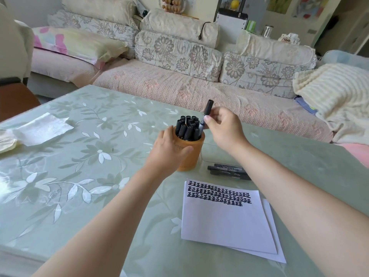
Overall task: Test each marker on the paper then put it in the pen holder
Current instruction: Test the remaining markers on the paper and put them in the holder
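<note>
An orange pen holder (192, 154) stands mid-table, packed with several black capped markers (187, 126). My left hand (169, 150) grips the holder's left side. My right hand (221, 126) pinches a black capped marker (206, 112), held upright with its lower end inside the holder's right rim. Two or three more black markers (227, 170) lie on the table right of the holder. Below them lies white paper (225, 222), two sheets stacked, with rows of black test marks along the top.
The table (79, 176) carries a green floral cover. A crumpled white tissue (43, 127) lies at the far left. Behind the table runs a sofa (179, 84) with floral cushions, and a cream blanket (335, 90) at the right.
</note>
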Tool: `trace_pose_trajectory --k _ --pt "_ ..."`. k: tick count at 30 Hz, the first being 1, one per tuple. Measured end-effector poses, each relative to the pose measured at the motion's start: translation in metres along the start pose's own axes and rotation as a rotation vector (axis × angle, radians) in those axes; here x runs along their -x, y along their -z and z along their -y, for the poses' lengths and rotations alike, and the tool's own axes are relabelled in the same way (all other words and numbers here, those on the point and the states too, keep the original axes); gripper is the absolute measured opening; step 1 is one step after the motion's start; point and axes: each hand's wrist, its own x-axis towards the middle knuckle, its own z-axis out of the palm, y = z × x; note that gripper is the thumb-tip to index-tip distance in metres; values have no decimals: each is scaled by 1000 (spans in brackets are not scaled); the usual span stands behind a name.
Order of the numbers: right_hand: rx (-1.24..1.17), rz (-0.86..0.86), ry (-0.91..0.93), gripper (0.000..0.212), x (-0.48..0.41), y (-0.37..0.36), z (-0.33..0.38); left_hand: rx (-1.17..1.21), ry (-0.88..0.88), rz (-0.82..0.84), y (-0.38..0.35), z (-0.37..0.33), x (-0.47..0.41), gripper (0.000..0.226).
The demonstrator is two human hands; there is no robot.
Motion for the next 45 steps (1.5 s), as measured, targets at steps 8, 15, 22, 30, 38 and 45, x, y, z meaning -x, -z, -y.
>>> trace_pose_trajectory --k 8,15,22,30,38,45 --pt "381 239 -88 12 1 0 1 -15 -2 -55 -2 0 -2 70" --pt "316 333 -77 13 6 17 -6 -76 -29 -146 -4 3 15 62" --pt "672 518 -156 21 9 61 -50 -264 -55 55 -1 15 39 20" --pt "875 729 -154 24 3 59 -75 -501 -305 465 -12 24 51 75" --pt "972 816 -124 18 -9 46 -81 -596 -407 500 -17 25 53 87" --pt "932 661 -58 21 1 57 -62 -615 -405 517 -16 23 53 85"
